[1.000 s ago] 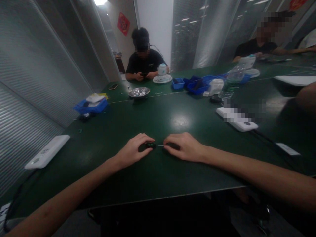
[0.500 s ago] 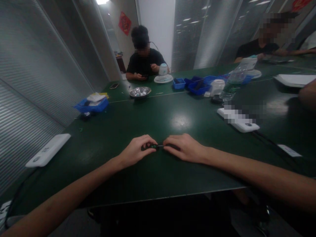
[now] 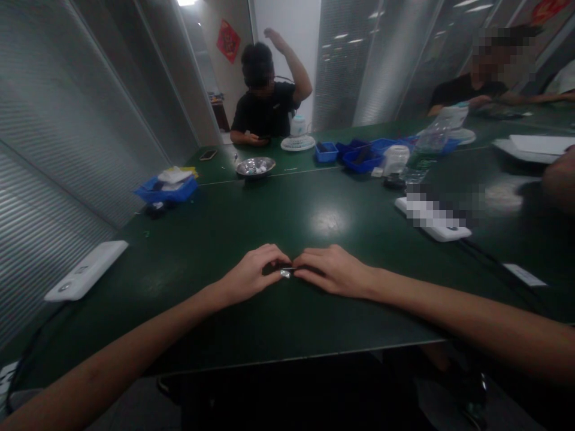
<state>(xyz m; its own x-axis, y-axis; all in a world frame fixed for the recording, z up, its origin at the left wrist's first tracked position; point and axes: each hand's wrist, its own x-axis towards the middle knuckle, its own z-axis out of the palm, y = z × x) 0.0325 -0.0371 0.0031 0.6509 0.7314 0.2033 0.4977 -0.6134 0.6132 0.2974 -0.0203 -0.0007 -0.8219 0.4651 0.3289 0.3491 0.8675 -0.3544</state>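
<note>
My left hand (image 3: 249,273) and my right hand (image 3: 335,269) meet fingertip to fingertip just above the green table (image 3: 233,224). The left thumb and fingers are pinched beside a small shiny silvery piece (image 3: 285,273). A thin metallic strip or shaft (image 3: 288,269) runs between the two sets of fingertips. My right fingers are closed at its right end, knuckles up, covering whatever they grip. What each hand holds is mostly hidden and too small to name.
White power banks or adapters with cables lie at left (image 3: 87,271) and right (image 3: 433,221). Farther off are a blue tray (image 3: 168,191), a metal bowl (image 3: 255,167), a small fan (image 3: 297,142), blue bins (image 3: 326,152) and a clear bottle (image 3: 424,149). Two people sit across the table.
My hands have drawn closer together, and the green-and-black part at the left fingertips now shows as a shiny silvery piece. The person opposite has raised an arm.
</note>
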